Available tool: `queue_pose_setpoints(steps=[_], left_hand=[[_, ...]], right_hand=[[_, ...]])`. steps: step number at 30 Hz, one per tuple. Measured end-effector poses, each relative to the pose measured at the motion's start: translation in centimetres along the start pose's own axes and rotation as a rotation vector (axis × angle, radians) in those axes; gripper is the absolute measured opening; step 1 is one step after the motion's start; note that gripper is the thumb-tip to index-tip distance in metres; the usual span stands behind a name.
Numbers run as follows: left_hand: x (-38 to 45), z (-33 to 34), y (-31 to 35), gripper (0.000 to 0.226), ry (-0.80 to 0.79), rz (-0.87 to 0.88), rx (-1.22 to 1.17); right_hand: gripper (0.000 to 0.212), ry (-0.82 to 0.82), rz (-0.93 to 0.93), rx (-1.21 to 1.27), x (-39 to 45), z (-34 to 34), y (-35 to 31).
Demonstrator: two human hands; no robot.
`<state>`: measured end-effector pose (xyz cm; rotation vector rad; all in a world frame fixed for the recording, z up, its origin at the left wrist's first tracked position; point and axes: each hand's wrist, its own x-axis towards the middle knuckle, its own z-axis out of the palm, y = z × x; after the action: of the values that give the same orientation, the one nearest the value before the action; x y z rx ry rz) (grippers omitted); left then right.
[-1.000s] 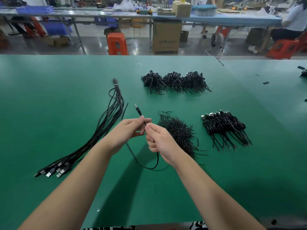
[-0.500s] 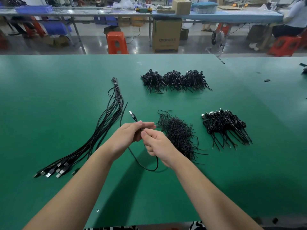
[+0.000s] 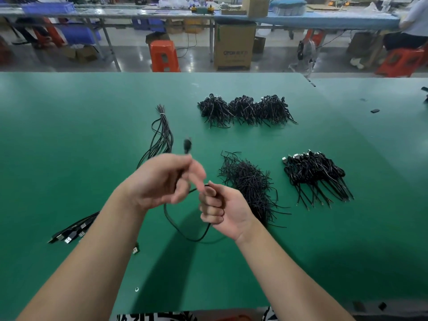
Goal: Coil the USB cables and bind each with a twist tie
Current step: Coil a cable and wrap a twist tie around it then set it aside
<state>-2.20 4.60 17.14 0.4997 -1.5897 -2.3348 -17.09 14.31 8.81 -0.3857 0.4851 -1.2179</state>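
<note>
The cardboard box (image 3: 234, 46) under the far bench bears blurred, unreadable grey lettering.

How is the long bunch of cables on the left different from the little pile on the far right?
The uncoiled cable bunch lies stretched out long across the green table, while the coiled cable pile on the right is short and bundled up. The uncoiled cable bunch is tied only near its far end; in the coiled cable pile each cable is looped, with loose tails poking toward the person. Both are black cables with USB plugs.
</note>
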Motion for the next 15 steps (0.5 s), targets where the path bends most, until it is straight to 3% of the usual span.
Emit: queue_pose_setpoints(steps=[3, 6, 11, 13, 15], left_hand=[[-0.9, -0.2, -0.6, 0.044, -0.124, -0.300, 0.433], [-0.3, 0.7, -1.7, 0.044, 0.098, -0.430, 0.664], [1.2, 0.6, -3.6, 0.037, 0.423, -0.355, 1.223], [1.7, 0.4, -4.4, 0.040, 0.516, -0.249, 1.110], [2.1, 1.0, -5.5, 0.034, 0.584, -0.088, 0.827]], right_hand=[[0.033, 0.066, 0.034, -0.141, 0.0, 0.1, -1.0], [0.043, 0.171, 0.011, -0.342, 0.3, 0.3, -1.1], [0.039, 0.256, -0.053, -0.494, 0.1, -0.3, -0.2], [0.039, 0.236, -0.088, -0.456, -0.1, -0.5, 0.1], [0.037, 0.226, -0.109, -0.428, -0.1, -0.5, 0.4]])
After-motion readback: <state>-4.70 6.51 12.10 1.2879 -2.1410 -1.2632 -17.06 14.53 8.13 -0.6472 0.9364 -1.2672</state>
